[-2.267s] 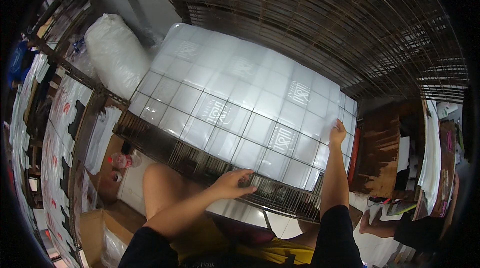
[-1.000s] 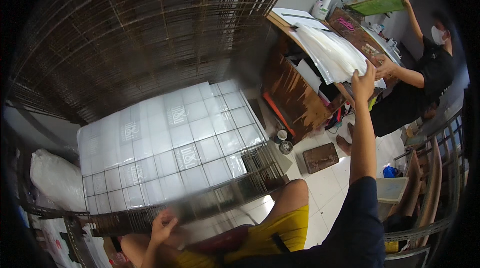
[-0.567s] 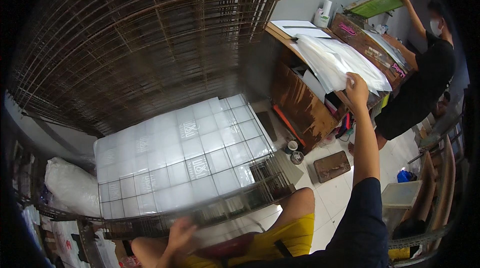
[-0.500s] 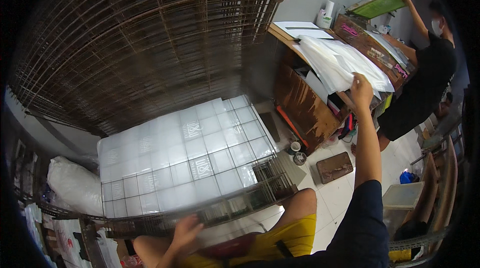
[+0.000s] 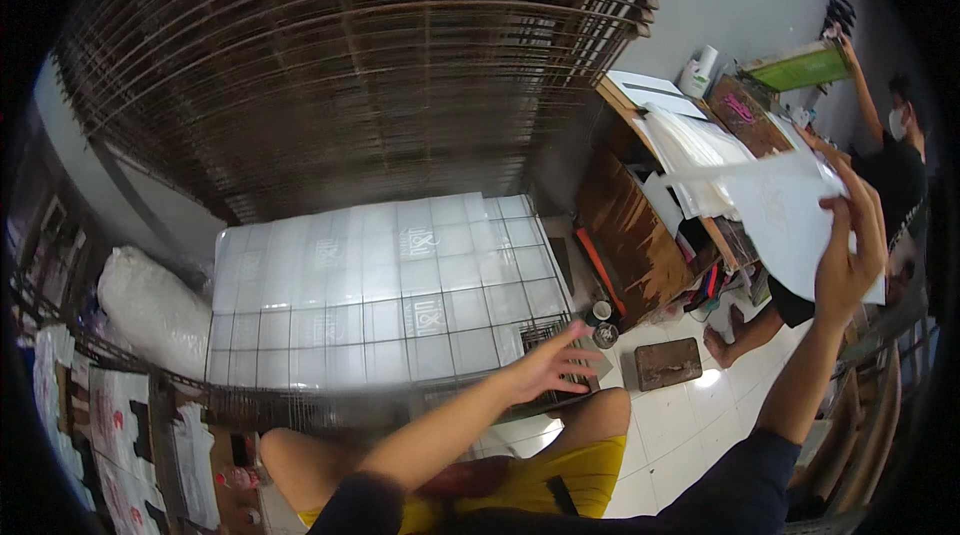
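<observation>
My right hand [image 5: 850,245] is raised at the right, its fingers closed on the edge of a thin white plastic bag [image 5: 780,215] with a faint printed mark. The bag hangs out to the left of the hand, partly blurred. My left hand [image 5: 548,367] has its fingers spread and holds nothing. It is over the near right corner of a wire drying rack [image 5: 545,333]. Rows of overlapping printed white plastic bags [image 5: 350,300] lie across that rack. Beyond my right hand, a pile of similar bags [image 5: 700,145] rests on a wooden cabinet.
Raised wire racks [image 5: 340,65] fill the far side above the bags. A wooden cabinet [image 5: 620,220] stands at the right, with a co-worker [image 5: 885,175] behind it holding a green-meshed frame [image 5: 800,68]. A brown box [image 5: 668,363] sits on the tiled floor. A stuffed white sack [image 5: 150,305] lies left.
My right hand has lifted a bag off the pile and moved right and nearer. My left hand has swung from my lap up and right, over the rack corner. The view has shifted.
</observation>
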The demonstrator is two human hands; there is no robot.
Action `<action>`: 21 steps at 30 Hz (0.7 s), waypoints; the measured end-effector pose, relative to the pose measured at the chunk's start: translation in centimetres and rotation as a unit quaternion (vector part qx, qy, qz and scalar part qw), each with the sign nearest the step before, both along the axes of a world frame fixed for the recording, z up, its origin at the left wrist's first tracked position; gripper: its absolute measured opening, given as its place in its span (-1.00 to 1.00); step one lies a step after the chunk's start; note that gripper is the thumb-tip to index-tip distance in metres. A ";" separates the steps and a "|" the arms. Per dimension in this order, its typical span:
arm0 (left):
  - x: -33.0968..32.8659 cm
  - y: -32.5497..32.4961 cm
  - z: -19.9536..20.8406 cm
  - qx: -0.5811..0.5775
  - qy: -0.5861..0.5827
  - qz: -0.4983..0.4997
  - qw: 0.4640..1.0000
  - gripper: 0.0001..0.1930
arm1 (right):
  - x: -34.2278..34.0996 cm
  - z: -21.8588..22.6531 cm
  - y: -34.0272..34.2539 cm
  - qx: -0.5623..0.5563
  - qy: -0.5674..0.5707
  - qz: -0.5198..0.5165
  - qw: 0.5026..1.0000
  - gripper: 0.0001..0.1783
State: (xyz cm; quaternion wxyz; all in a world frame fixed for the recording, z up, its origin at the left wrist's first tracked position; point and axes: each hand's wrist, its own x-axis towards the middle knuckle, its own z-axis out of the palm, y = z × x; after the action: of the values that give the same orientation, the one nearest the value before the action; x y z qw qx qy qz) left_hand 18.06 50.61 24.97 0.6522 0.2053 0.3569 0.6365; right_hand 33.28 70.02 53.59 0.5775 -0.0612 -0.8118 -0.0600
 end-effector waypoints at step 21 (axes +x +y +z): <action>-11.7 -18.7 -6.0 -0.013 -0.147 0.557 0.817 -0.02 | -6.1 -7.1 -16.7 -0.355 -0.327 0.359 0.799 -0.83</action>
State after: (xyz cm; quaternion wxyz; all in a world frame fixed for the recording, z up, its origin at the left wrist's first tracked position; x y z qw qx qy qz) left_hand 6.37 31.89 18.99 0.2336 -0.1332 0.3187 0.9089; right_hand 27.17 53.29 46.51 0.1957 0.0570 -0.8810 0.4270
